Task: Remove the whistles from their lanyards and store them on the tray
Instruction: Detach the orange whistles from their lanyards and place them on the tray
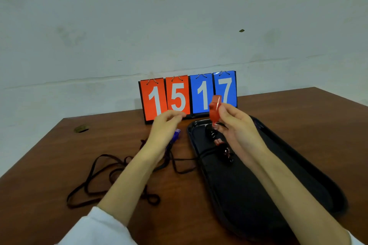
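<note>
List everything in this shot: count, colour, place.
table: one, brown wood, under everything
scoreboard: one, red 15 and blue 17, at the table's far edge
tray: one, black, on the table's right
red whistle: one, held above the tray's far end
dark whistles: two seem to lie at the tray's far end
blue whistle: one, on the table behind the left hand
lanyards: black, tangled left of the tray; count unclear
sleeve: white, bottom left
left hand: raised, nothing seen in it
right hand: pinches the red whistle

Right hand pinches red whistle above tray.
</note>
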The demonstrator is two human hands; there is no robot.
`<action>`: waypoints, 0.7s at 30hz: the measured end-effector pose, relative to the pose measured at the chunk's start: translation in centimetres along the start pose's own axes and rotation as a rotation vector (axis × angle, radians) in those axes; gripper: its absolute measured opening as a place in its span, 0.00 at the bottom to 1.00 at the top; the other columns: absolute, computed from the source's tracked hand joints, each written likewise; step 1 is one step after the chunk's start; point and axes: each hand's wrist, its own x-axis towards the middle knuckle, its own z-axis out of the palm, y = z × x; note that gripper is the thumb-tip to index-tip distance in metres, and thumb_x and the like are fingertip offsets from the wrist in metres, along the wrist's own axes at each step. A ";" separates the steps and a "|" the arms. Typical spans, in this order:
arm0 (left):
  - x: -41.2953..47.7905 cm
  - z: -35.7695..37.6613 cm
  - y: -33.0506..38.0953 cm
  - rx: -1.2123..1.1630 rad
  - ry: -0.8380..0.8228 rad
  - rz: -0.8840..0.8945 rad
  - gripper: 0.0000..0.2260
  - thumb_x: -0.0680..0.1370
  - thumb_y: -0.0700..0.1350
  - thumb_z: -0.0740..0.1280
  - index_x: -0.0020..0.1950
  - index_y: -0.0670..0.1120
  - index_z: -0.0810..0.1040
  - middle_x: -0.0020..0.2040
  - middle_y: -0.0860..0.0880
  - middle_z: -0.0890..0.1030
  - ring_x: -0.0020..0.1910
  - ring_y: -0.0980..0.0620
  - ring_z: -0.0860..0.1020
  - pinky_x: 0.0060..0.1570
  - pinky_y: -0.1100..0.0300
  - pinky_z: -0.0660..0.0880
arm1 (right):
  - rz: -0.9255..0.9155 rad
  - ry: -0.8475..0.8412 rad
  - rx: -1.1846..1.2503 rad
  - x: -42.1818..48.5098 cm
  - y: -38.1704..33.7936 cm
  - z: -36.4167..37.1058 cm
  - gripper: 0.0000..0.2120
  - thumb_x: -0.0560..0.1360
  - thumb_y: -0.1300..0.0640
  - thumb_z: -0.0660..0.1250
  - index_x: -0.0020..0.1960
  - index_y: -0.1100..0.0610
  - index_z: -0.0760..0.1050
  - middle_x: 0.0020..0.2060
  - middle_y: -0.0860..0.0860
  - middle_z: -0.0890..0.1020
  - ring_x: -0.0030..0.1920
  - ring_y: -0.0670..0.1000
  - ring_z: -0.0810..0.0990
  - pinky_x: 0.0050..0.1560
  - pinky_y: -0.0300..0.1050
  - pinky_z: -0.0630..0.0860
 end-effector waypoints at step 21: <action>-1.2 -3.6 3.7 0.418 -0.398 0.188 0.05 0.75 0.43 0.69 0.45 0.52 0.83 0.33 0.60 0.81 0.32 0.67 0.77 0.30 0.75 0.69 | 0.091 -0.081 -0.445 0.1 1.3 0.5 0.19 0.78 0.59 0.62 0.68 0.55 0.66 0.46 0.56 0.81 0.40 0.48 0.81 0.43 0.42 0.82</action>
